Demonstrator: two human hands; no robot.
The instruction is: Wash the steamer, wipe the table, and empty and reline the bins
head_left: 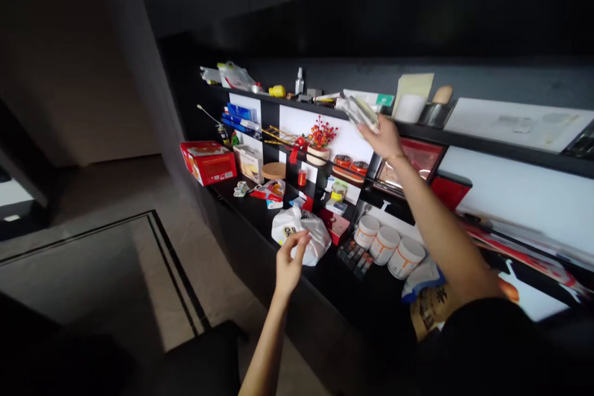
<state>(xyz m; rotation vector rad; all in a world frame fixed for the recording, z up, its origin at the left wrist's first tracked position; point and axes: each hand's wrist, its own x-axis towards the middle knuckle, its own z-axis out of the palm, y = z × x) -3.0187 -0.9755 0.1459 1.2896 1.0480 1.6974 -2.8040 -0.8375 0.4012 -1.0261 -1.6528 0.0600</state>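
Observation:
My right hand (381,138) is raised to the upper shelf, its fingers closed on a clear plastic packet (361,114) with something pale inside. The packet hangs at the shelf's front edge. Lower down, my left hand (289,266) is in front of a tied white plastic bag (316,236) on the black counter. Its thumb and fingers curl together in a pinch, and I see nothing between them. Whether these fingertips touch the bag I cannot tell. Close to the packet lies a flat white-and-green pack (384,100) on the shelf.
White tubs (384,245) and a brown bag (426,312) stand on the counter at right. A red box (208,162) stands at the far left. Smaller shelves hold a red-berry plant (321,136) and orange pots (342,162). White cups (410,107) sit on the upper shelf (492,147).

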